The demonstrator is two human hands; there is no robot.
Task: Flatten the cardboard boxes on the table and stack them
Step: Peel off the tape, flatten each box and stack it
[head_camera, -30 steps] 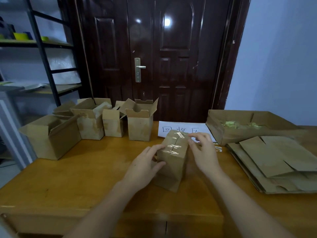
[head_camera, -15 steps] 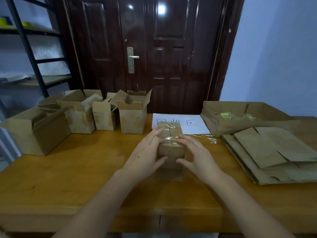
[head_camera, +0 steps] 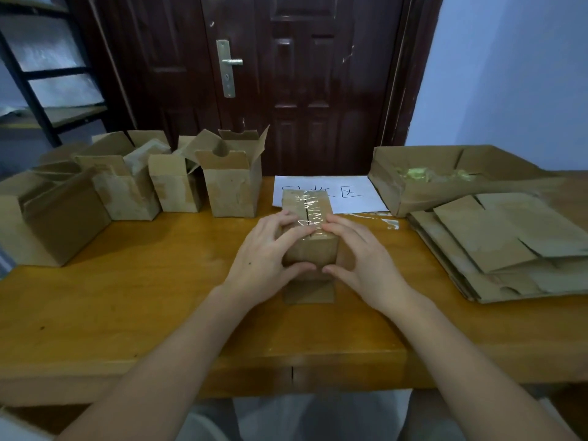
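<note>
A small taped cardboard box (head_camera: 308,249) stands upright at the middle of the wooden table (head_camera: 127,313), clear tape across its closed top seam. My left hand (head_camera: 267,253) grips its left side, fingers on the top and thumb on the front face. On the opposite side my right hand (head_camera: 356,253) grips it the same way. Several open boxes (head_camera: 232,186) line the table's left back. A stack of flattened cardboard (head_camera: 496,246) lies at the right.
A white sheet with writing (head_camera: 343,192) lies behind the held box. A large open carton (head_camera: 445,176) sits at the back right. A dark door (head_camera: 286,74) stands behind the table and a shelf rack (head_camera: 47,90) is at the left.
The box has been turned square to me and pulled a little closer. Both hands have closed in on its top and sides. The camera has tilted down.
</note>
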